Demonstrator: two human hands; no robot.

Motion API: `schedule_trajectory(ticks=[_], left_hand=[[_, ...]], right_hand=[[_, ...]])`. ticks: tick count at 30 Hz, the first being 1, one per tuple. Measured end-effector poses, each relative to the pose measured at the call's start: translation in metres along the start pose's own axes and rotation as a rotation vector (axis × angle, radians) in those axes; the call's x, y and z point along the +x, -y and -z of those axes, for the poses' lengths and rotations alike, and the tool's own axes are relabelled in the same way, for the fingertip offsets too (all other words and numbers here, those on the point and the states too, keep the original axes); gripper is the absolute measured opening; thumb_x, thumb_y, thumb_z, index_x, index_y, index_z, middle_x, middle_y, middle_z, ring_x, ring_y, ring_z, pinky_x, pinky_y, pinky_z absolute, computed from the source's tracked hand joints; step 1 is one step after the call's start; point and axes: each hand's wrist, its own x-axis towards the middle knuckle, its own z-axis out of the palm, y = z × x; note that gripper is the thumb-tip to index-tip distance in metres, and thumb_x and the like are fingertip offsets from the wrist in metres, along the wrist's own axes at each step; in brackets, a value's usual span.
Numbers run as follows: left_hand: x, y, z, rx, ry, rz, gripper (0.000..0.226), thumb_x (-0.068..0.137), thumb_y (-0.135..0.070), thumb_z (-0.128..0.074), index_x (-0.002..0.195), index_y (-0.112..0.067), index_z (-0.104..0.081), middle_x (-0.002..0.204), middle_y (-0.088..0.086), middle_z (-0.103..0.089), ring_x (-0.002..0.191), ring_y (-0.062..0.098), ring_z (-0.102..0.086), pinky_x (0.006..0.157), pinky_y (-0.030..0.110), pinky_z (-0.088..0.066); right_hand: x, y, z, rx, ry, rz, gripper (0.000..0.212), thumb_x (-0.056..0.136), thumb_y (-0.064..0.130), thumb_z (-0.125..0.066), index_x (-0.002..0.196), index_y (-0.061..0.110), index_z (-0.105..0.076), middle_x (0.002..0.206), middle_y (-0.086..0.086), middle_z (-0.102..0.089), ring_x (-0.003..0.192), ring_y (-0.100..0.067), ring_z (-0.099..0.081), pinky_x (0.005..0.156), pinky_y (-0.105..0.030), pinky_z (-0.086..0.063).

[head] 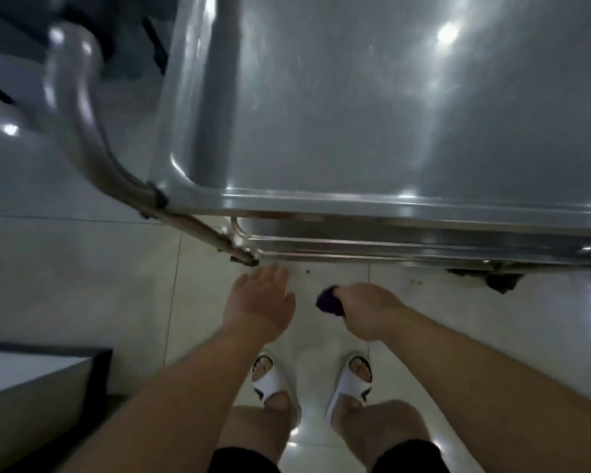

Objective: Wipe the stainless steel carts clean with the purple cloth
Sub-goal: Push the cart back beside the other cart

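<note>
One steel cart (406, 97) with one curved handle (72, 97) fills the top, two hands below its near edge over the tiled floor (82, 268): left hand (258, 303) spread and holding nothing, right hand (369, 310) gripping one bunched purple cloth (328, 302), above two white slippers (267, 380).

Purple cloth (329, 302), silver cart (389, 114), white slippers (267, 380)

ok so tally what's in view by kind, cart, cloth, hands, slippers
stainless steel cart: 1
purple cloth: 1, bunched in the right hand
hands: 2, with the left hand holding nothing
white slippers: 2, left and right
total: 6
</note>
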Motion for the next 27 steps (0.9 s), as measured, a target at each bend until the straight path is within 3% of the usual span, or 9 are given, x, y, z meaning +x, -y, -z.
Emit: schedule_trajectory(ticks=[3, 6, 8, 11, 16, 22, 25, 27], left_hand=[[-0.071, -0.014, 0.03, 0.005, 0.093, -0.015, 0.064, 0.105, -0.053, -0.036, 0.164, -0.03, -0.026, 0.171, -0.003, -0.03, 0.151, 0.023, -0.037, 0.12, 0.046, -0.031], [-0.133, -0.021, 0.075, -0.057, 0.123, 0.091, 0.058, 0.105, -0.049, -0.039, 0.16, -0.029, -0.036, 0.161, -0.004, -0.043, 0.137, 0.024, -0.05, 0.106, 0.043, -0.045], [-0.164, -0.02, 0.105, -0.101, 0.153, 0.166, 0.055, 0.107, -0.047, -0.037, 0.159, -0.027, -0.038, 0.158, -0.002, -0.045, 0.136, 0.025, -0.05, 0.104, 0.043, -0.045], [-0.204, -0.009, 0.147, -0.157, 0.115, 0.231, 0.052, 0.109, -0.048, -0.033, 0.155, -0.027, -0.043, 0.154, -0.001, -0.048, 0.136, 0.025, -0.049, 0.105, 0.044, -0.045], [-0.246, 0.024, 0.197, -0.187, 0.021, 0.292, 0.052, 0.108, -0.051, -0.031, 0.153, -0.029, -0.045, 0.15, -0.003, -0.05, 0.133, 0.022, -0.051, 0.102, 0.043, -0.045], [-0.253, 0.133, 0.241, -0.177, 0.004, 0.302, 0.053, 0.106, -0.055, -0.03, 0.147, -0.028, -0.049, 0.145, 0.0, -0.055, 0.128, 0.026, -0.055, 0.103, 0.044, -0.048], [-0.254, 0.206, 0.273, -0.15, -0.026, 0.291, 0.056, 0.107, -0.056, -0.031, 0.152, -0.026, -0.046, 0.148, 0.002, -0.054, 0.131, 0.028, -0.054, 0.107, 0.047, -0.047], [-0.259, 0.253, 0.294, -0.144, -0.059, 0.292, 0.057, 0.107, -0.055, -0.032, 0.153, -0.025, -0.045, 0.15, 0.003, -0.053, 0.135, 0.029, -0.051, 0.11, 0.047, -0.046]], right_hand=[[-0.065, 0.018, 0.012, 0.013, 0.214, 0.002, 0.054, 0.107, 0.019, -0.047, 0.157, 0.037, -0.039, 0.154, 0.001, -0.049, 0.134, -0.025, -0.052, 0.106, -0.029, -0.043], [-0.122, 0.05, 0.029, -0.006, 0.117, -0.023, 0.055, 0.1, 0.008, -0.052, 0.15, 0.03, -0.05, 0.141, -0.002, -0.061, 0.124, -0.027, -0.059, 0.089, -0.03, -0.046], [-0.153, 0.074, 0.042, -0.047, 0.05, -0.045, 0.044, 0.096, 0.008, -0.054, 0.138, 0.023, -0.057, 0.128, -0.008, -0.064, 0.113, -0.029, -0.063, 0.08, -0.032, -0.042], [-0.182, 0.118, 0.062, -0.105, 0.003, -0.029, 0.038, 0.095, 0.01, -0.056, 0.132, 0.019, -0.056, 0.125, -0.01, -0.063, 0.113, -0.028, -0.062, 0.086, -0.035, -0.047], [-0.211, 0.201, 0.102, -0.258, -0.009, 0.08, 0.055, 0.093, 0.005, -0.055, 0.144, 0.028, -0.05, 0.137, -0.004, -0.057, 0.126, -0.029, -0.057, 0.101, -0.041, -0.048], [-0.196, 0.321, 0.142, -0.382, -0.06, 0.242, 0.041, 0.093, 0.012, -0.057, 0.132, 0.025, -0.053, 0.121, -0.006, -0.061, 0.114, -0.03, -0.06, 0.083, -0.035, -0.04], [-0.175, 0.389, 0.163, -0.358, -0.122, 0.252, 0.036, 0.094, 0.019, -0.062, 0.128, 0.028, -0.057, 0.088, 0.009, -0.054, 0.094, -0.024, -0.057, 0.078, -0.032, -0.039], [-0.159, 0.434, 0.18, -0.368, -0.153, 0.255, 0.033, 0.092, 0.018, -0.064, 0.122, 0.028, -0.058, 0.079, 0.013, -0.047, 0.089, -0.022, -0.056, 0.077, -0.031, -0.042]])
